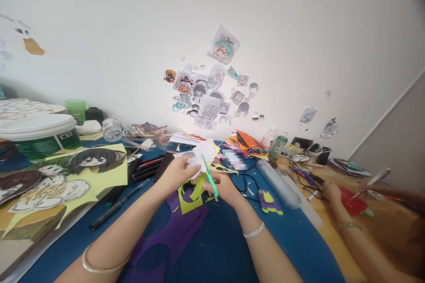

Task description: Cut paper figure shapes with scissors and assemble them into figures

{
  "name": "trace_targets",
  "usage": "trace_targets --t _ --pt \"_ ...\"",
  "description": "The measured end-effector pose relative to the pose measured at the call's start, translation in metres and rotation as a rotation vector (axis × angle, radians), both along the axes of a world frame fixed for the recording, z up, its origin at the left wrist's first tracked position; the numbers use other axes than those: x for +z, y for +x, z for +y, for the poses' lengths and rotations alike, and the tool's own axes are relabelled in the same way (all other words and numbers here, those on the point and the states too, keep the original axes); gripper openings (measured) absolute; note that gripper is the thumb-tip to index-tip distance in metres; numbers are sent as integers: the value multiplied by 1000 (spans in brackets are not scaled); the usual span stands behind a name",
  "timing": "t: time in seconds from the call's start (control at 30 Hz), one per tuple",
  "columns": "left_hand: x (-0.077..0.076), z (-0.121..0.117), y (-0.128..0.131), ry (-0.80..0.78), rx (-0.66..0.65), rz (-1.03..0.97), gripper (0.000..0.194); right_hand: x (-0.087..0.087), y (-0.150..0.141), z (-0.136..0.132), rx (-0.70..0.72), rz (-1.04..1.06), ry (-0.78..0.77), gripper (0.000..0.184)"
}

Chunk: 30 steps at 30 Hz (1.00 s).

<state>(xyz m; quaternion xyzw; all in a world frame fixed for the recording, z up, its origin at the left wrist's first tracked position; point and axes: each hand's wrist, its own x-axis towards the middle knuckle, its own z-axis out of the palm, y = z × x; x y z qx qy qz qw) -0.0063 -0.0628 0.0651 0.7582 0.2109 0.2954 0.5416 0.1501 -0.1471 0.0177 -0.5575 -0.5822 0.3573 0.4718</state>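
My left hand [178, 173] pinches a piece of white paper [203, 152] over the middle of the table. In my right hand [225, 187] is a pair of scissors with mint-green handles [211, 184]; the blades lie against the white paper's right side. How far the blades are apart is too small to tell. Below both hands lie yellow-green paper scraps [190, 201] and purple sheets [186, 225] with round cut-outs. A small purple and yellow-green paper piece [269, 202] rests to the right of my right hand.
At left stand a white-lidded tub [40, 132] and paper cartoon cut-outs [93, 163]. Black pens [146, 170] lie left of centre. Colored paper [245, 142], a bottle [278, 147] and a clear roll [278, 184] are at right. A co-worker's hands [332, 194] work over red paper [353, 203] at far right.
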Motion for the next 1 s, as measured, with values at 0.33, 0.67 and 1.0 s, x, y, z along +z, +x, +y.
trace_targets --t 0.33,0.67,1.0 --pt "2 1 0 17 32 36 17 -4 1 1 -62 -92 44 36" --pt "2 3 -5 137 -57 68 23 -5 -3 0 -33 -92 -9 34" --pt "9 0 -7 105 -52 56 22 -13 -1 2 -45 -73 -10 31"
